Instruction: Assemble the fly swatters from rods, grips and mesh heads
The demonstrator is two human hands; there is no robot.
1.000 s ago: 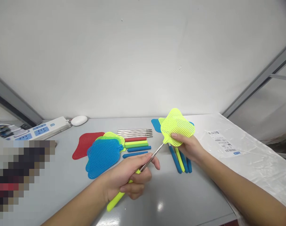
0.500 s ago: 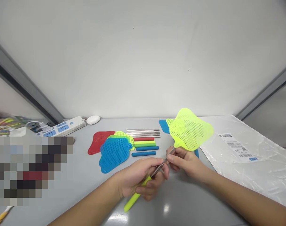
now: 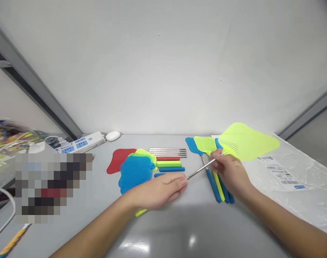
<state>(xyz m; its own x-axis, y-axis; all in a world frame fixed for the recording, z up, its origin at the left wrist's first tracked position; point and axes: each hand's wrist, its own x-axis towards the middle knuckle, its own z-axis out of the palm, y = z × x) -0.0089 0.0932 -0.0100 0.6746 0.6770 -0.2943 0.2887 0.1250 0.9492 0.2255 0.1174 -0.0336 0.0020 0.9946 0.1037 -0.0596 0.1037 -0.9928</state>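
Observation:
A yellow-green fly swatter (image 3: 248,143) with a perforated head is held between my two hands. My left hand (image 3: 163,190) is closed around its lower end; most of the handle is hidden in the palm, and a bit of the grip shows below the wrist. My right hand (image 3: 229,172) pinches the neck where the metal rod (image 3: 201,170) meets the head. A bare length of rod shows between the hands. Beneath the right hand lie several swatters with rods and grips, among them a blue swatter (image 3: 194,146) and a yellow-green swatter (image 3: 205,144), partly covered.
Loose blue heads (image 3: 135,173), a red head (image 3: 119,160) and yellow-green heads lie left of centre. Metal rods (image 3: 167,152) and coloured grips (image 3: 169,165) lie beside them. A power strip (image 3: 84,142) stands at back left, a plastic bag (image 3: 308,193) at right.
My hands have moved apart, and a longer stretch of rod shows between them. The swatter head has gone right and tilted flatter. My right hand is higher and farther right.

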